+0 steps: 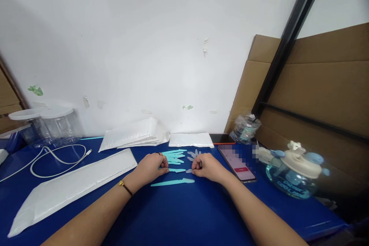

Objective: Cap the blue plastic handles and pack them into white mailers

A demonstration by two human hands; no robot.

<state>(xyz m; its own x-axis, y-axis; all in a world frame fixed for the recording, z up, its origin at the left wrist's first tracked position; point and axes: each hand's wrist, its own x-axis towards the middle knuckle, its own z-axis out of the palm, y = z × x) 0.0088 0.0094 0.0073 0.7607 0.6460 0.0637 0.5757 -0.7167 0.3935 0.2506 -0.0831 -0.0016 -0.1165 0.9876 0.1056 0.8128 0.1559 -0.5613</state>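
Observation:
My left hand (151, 166) is closed in a pinch on a slim teal eyebrow razor (179, 170), whose wider end points right. Facing it, my right hand (208, 166) pinches a small translucent blade cap (188, 171), its tip close to the razor's end. Whether the two touch, I cannot tell. Just beyond my left fingers several more teal razors (174, 156) lie fanned out. Several translucent caps (196, 152) form a small group behind my right fingers, which partly cover them. Nearer to me, one single teal razor (173, 182) rests flat on the blue table (178, 215).
A long white padded mailer (77, 184) and a white cable (57, 161) lie left. Behind are stacked mailers (132, 132), a white packet (190, 139) and clear lidded jars (59, 127). A phone (238, 163) and a blue-tinted bottle (296, 173) stand right, beside cardboard (325, 84).

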